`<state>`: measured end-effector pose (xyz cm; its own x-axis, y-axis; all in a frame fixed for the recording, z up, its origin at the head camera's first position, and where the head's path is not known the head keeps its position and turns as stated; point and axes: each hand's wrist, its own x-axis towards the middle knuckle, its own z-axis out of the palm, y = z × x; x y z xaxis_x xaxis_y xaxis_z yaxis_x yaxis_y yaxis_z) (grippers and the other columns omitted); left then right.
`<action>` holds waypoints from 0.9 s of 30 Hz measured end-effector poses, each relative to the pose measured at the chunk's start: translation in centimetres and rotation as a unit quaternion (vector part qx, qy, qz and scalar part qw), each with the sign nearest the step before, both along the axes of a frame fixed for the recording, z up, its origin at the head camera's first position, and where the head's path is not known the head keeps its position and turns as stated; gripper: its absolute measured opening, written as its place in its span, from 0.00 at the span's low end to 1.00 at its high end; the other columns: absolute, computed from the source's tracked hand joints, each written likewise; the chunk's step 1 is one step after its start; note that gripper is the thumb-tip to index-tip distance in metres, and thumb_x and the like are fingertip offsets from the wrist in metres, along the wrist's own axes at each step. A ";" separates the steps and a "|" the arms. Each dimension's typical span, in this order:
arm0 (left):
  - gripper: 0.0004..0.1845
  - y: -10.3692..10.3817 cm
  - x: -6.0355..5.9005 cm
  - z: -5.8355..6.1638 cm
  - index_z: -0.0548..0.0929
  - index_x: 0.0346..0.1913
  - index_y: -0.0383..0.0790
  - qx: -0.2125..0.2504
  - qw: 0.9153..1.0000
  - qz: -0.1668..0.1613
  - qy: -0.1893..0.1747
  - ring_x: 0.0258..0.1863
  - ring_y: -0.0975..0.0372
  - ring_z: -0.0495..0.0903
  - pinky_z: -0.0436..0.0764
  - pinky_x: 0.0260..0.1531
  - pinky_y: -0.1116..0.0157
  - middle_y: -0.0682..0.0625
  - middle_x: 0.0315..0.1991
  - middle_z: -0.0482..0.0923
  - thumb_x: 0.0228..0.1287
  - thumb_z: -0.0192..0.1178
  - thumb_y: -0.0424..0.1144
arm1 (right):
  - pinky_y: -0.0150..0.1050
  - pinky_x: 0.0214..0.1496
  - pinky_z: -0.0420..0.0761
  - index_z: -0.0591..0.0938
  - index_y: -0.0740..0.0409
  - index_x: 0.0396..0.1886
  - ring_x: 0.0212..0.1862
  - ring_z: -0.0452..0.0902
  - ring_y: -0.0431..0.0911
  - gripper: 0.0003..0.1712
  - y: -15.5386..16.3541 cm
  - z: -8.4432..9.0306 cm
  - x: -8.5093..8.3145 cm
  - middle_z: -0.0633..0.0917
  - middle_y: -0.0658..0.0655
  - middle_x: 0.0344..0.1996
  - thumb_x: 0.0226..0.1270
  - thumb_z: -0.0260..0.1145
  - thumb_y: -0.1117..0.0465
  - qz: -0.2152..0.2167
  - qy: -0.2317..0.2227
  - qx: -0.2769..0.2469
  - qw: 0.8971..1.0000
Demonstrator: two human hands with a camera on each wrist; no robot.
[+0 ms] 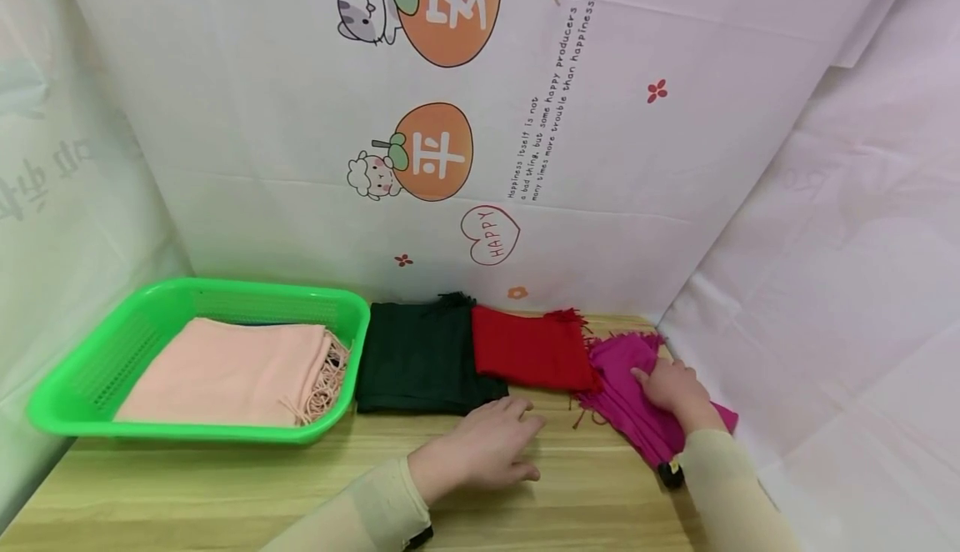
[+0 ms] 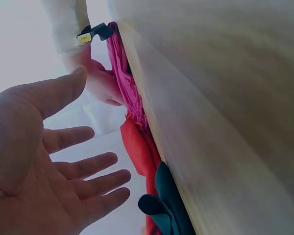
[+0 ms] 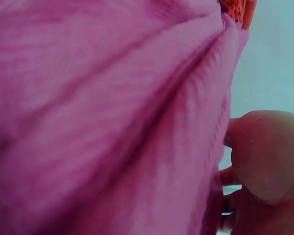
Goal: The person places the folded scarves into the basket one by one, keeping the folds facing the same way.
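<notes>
My right hand (image 1: 671, 387) lies on a magenta scarf (image 1: 626, 414) at the table's right end, fingers curled into the bunched cloth (image 3: 103, 112); a fingertip (image 3: 264, 166) shows beside it. The left wrist view shows that hand (image 2: 100, 81) against the magenta scarf (image 2: 125, 83). My left hand (image 1: 487, 444) rests palm down on the wooden table (image 1: 225, 494), fingers straight and spread (image 2: 49, 161), holding nothing, just in front of a folded dark green scarf (image 1: 416, 360). A folded red scarf (image 1: 528, 348) lies between the green and magenta ones.
A green plastic basket (image 1: 97, 360) stands at the left with a folded peach fringed scarf (image 1: 232, 373) inside. White printed sheets wall in the table at the back and both sides. Bare wood lies along the front edge.
</notes>
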<state>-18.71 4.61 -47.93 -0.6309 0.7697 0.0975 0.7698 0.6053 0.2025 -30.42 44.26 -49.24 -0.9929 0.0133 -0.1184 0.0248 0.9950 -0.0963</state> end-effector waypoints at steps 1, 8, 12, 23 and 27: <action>0.36 0.1 0.0 0.1 0.79 0.77 0.46 0.000 1.000 -0.002 -0.001 0.74 0.55 0.76 0.77 0.73 0.58 0.46 0.74 0.76 0.75 0.72 0.61 | 0.81 0.66 0.72 0.71 0.89 0.70 0.66 0.66 0.89 0.47 -0.2 0.0 0.1 0.71 0.92 0.66 0.91 0.52 0.40 -0.008 -0.007 -0.002 1.000; 0.35 0.2 0.3 0.5 0.80 0.76 0.47 -0.002 1.000 -0.001 -0.003 0.74 0.55 0.75 0.78 0.72 0.56 0.46 0.74 0.76 0.75 0.72 0.61 | 0.82 0.65 0.72 0.69 0.89 0.71 0.68 0.63 0.89 0.49 -0.9 0.1 1.0 0.67 0.94 0.68 0.92 0.48 0.38 -0.036 -0.025 -0.011 0.999; 0.36 0.0 0.2 0.5 0.79 0.77 0.47 -0.003 1.000 0.002 -0.007 0.74 0.55 0.75 0.77 0.73 0.55 0.47 0.74 0.76 0.75 0.72 0.61 | 0.81 0.66 0.73 0.67 0.90 0.71 0.68 0.65 0.89 0.49 -1.0 0.2 1.1 0.68 0.94 0.68 0.92 0.50 0.40 -0.030 -0.024 -0.005 0.999; 0.35 -0.1 0.3 0.4 0.79 0.76 0.47 -0.002 1.000 -0.013 -0.013 0.72 0.58 0.75 0.78 0.71 0.57 0.49 0.72 0.76 0.75 0.72 0.61 | 0.77 0.74 0.68 0.68 0.79 0.79 0.75 0.64 0.83 0.45 -0.7 0.2 -2.2 0.69 0.85 0.75 0.88 0.63 0.43 0.093 0.070 -0.034 0.993; 0.35 0.1 0.2 0.1 0.80 0.76 0.47 0.001 1.000 -0.018 -0.006 0.71 0.59 0.76 0.79 0.70 0.58 0.50 0.71 0.77 0.75 0.72 0.61 | 0.76 0.77 0.66 0.75 0.71 0.78 0.77 0.65 0.79 0.36 -0.6 -0.1 -3.5 0.72 0.80 0.76 0.89 0.63 0.46 0.155 0.094 -0.053 0.982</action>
<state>-18.53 4.74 -47.83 -0.6034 0.7922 0.0910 0.7888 0.5764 0.2135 -33.89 43.63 -49.39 -0.9518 -0.2952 0.0830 -0.3055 0.9361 -0.1742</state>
